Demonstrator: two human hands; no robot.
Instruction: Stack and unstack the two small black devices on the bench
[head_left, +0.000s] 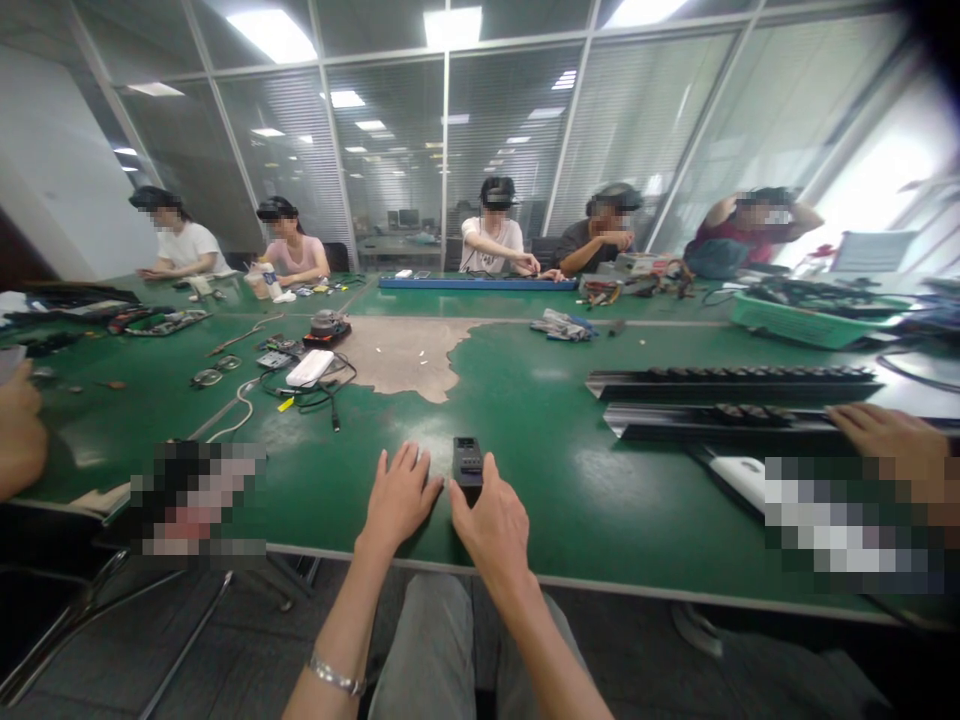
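Observation:
My right hand (496,520) is around the near end of a small black box-shaped device (468,460), thumb on its left side and fingers along its right. The device rests on the green table (555,480) near the front edge, with rows of small dark details on its top; its exact kind does not show. Just left of it, my left hand (403,495) lies palm down on the tabletop with the fingers apart, holding nothing. A silver bracelet (335,677) circles my left wrist.
Ahead on the left are a white power bank-like block (310,368) and cables. Two long black rails (739,383) lie to the right, a neighbour's hand (892,440) on the nearer one. Gloves (562,326), a green basket (817,318) and several seated people are farther off.

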